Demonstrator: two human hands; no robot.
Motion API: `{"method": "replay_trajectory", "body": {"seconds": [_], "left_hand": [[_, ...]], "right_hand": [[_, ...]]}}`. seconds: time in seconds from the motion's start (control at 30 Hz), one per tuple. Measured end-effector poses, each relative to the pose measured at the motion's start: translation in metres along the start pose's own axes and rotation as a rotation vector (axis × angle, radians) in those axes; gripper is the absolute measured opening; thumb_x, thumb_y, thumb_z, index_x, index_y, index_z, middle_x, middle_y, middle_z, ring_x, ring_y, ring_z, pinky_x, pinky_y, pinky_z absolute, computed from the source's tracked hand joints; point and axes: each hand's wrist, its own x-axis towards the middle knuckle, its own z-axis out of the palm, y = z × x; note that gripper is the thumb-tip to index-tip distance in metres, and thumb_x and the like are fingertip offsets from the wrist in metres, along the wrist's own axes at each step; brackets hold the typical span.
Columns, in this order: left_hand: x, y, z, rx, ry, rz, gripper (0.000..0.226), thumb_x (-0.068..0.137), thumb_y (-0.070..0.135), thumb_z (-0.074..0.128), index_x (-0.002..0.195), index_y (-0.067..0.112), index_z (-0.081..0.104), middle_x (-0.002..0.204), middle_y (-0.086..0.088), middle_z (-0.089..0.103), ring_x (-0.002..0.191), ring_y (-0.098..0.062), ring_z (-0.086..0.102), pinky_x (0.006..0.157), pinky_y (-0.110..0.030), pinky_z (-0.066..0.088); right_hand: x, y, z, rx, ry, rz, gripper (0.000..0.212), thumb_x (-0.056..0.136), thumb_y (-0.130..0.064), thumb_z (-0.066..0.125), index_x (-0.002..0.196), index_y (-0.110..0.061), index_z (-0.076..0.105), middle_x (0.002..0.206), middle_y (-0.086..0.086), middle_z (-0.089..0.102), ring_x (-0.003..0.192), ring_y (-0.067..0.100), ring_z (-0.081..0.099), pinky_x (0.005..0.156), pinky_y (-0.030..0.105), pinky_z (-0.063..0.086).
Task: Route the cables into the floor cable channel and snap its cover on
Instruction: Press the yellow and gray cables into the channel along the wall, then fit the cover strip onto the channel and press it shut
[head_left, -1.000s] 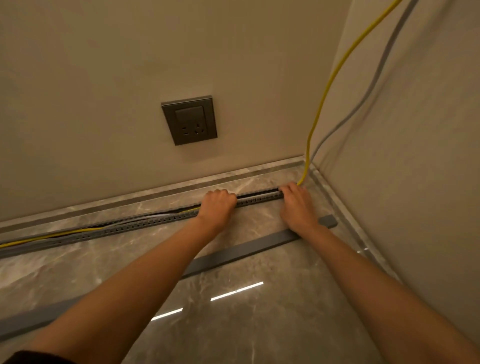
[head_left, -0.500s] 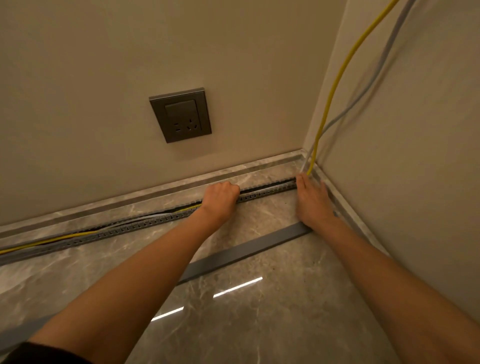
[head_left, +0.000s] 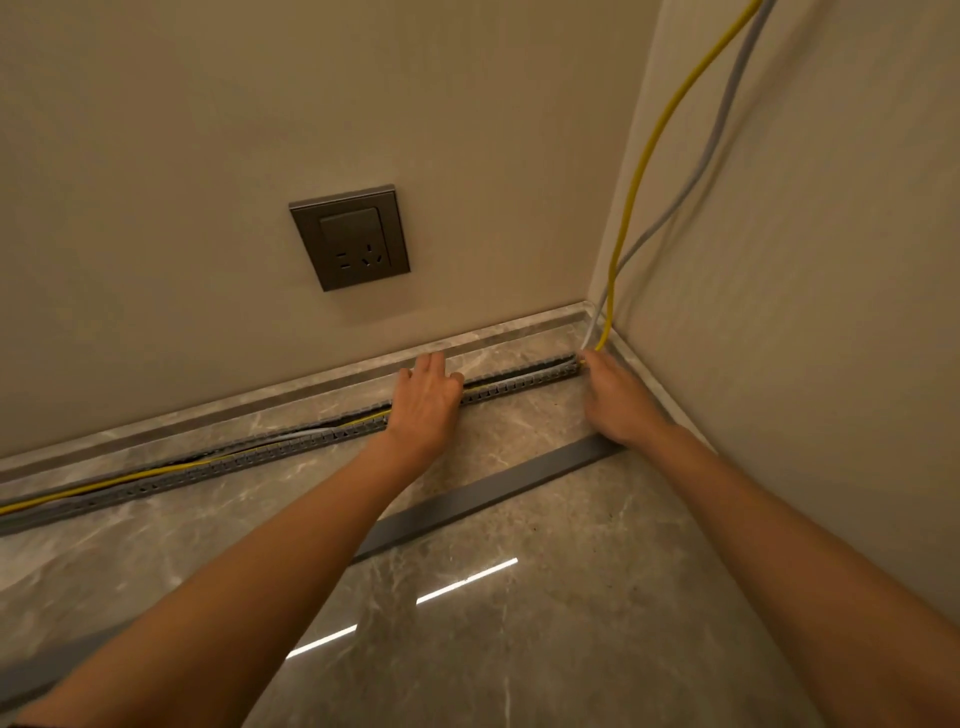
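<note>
Now, left hand (head_left: 423, 402): a second back I saw it knuckled up on the channel. Its fingers have since flattened out, gripping nothing. They lie across the channel just toward 8 o'clock of centre, with the tips reaching the skirting (head_left: 208, 421).
Right hand (head_left: 618, 402): it has slid along to the channel's far end at 3 o'clock, beside the corner. Its fingertips meet the cables where they bend down to the floor. Whether it pinches them or only presses, I cannot tell from my feed. Its wrist covers the near end of the cover.
Channel (head_left: 208, 467): grey with slotted side walls, top open. It lies on the floor (head_left: 519, 649) alongside the skirting, running from the 8 o'clock edge to just short of the corner at 2 o'clock.
Socket (head_left: 350, 236): dark grey plate on the wall at 11 o'clock. It sits lower in my view than it did half a second ago.
Cover (head_left: 493, 493): flat grey strip, not fitted. It lies loose on the floor nearer me than the channel, slanting from 7 o'clock up to 4 o'clock and passing under both forearms.
Yellow cable (head_left: 616, 260): it drops down the corner from 1 o'clock and enters the channel at my right fingertips. Left of my left hand it rides high along the slot.
Grey cable (head_left: 724, 114): it runs down the corner beside the yellow one. It shows pale inside the channel between my hands and lifts slightly out of it further left.
</note>
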Motion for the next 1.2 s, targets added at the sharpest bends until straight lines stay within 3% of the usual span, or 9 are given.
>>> {"method": "replay_trajectory", "body": {"seconds": [0.1,0.23,0.3,0.5,0.63,0.73,0.93,1.1,1.2], "left_hand": [[-0.007,0.008,0.000,-0.132,0.062,0.073,0.032,0.091,0.029,0.051,0.110,0.004,0.055,0.116,-0.015,0.051,0.108,-0.031,0.046,0.087,-0.039,0.041],[-0.018,0.023,-0.002,-0.364,-0.343,0.215,0.048,0.072,0.053,0.067,0.096,0.012,0.058,0.103,-0.007,0.053,0.089,-0.021,0.049,0.074,-0.033,0.042],[-0.023,0.028,0.002,-0.305,-0.415,0.251,0.047,0.069,0.050,0.071,0.094,0.012,0.057,0.099,-0.005,0.050,0.083,-0.017,0.044,0.068,-0.030,0.037],[-0.032,0.029,0.003,-0.255,-0.393,0.192,0.039,0.077,0.039,0.067,0.097,0.006,0.057,0.104,-0.014,0.058,0.082,-0.022,0.050,0.065,-0.030,0.039],[-0.034,0.018,0.001,-0.346,-0.341,0.080,0.037,0.076,0.030,0.069,0.097,0.005,0.052,0.103,-0.017,0.059,0.086,-0.026,0.053,0.066,-0.029,0.038],[-0.033,0.008,0.001,-0.345,-0.315,0.025,0.030,0.079,0.029,0.068,0.094,0.006,0.054,0.105,-0.017,0.060,0.094,-0.030,0.056,0.069,-0.033,0.039],[-0.026,-0.010,0.004,-0.275,-0.262,-0.076,0.029,0.084,0.029,0.063,0.099,0.004,0.057,0.111,-0.019,0.059,0.103,-0.033,0.055,0.075,-0.036,0.043],[-0.019,-0.031,0.001,-0.234,-0.252,-0.104,0.031,0.085,0.028,0.061,0.107,0.005,0.057,0.111,-0.020,0.060,0.102,-0.034,0.056,0.082,-0.040,0.047],[-0.018,-0.024,0.005,-0.191,-0.154,-0.057,0.027,0.088,0.024,0.055,0.109,0.006,0.052,0.113,-0.017,0.058,0.103,-0.031,0.053,0.080,-0.039,0.045]], "right_hand": [[-0.007,0.002,-0.002,0.040,-0.054,-0.048,0.038,0.085,-0.007,0.051,0.123,-0.007,0.049,0.129,0.017,0.050,0.117,0.031,0.050,0.098,0.037,0.042],[-0.017,0.002,-0.006,0.013,-0.281,-0.103,0.039,0.075,-0.032,0.073,0.107,-0.014,0.063,0.122,0.012,0.048,0.115,0.024,0.048,0.101,0.033,0.039],[-0.020,0.002,-0.009,-0.022,-0.346,-0.120,0.042,0.071,-0.033,0.077,0.106,-0.013,0.063,0.124,0.012,0.045,0.116,0.024,0.045,0.104,0.033,0.038],[-0.022,0.001,-0.013,-0.100,-0.389,-0.148,0.034,0.078,-0.022,0.072,0.107,-0.007,0.061,0.124,0.013,0.046,0.113,0.026,0.049,0.098,0.033,0.041],[-0.021,0.001,-0.012,-0.142,-0.292,-0.158,0.021,0.080,-0.015,0.067,0.091,-0.017,0.049,0.117,0.014,0.055,0.105,0.027,0.052,0.081,0.030,0.039],[-0.016,0.001,-0.007,-0.168,-0.215,-0.150,0.013,0.084,-0.011,0.060,0.095,-0.013,0.054,0.118,0.014,0.057,0.108,0.028,0.053,0.088,0.034,0.042],[-0.002,-0.011,0.012,-0.255,-0.109,-0.191,0.024,0.089,-0.007,0.050,0.113,-0.006,0.053,0.127,0.015,0.051,0.119,0.032,0.048,0.099,0.038,0.039],[0.010,-0.016,0.018,-0.249,-0.026,-0.213,0.025,0.090,-0.008,0.050,0.113,-0.002,0.053,0.129,0.018,0.051,0.118,0.032,0.048,0.098,0.039,0.039],[0.015,-0.013,0.018,-0.234,0.042,-0.214,0.024,0.088,-0.006,0.052,0.111,-0.001,0.055,0.125,0.017,0.053,0.116,0.031,0.047,0.096,0.038,0.038]]}}
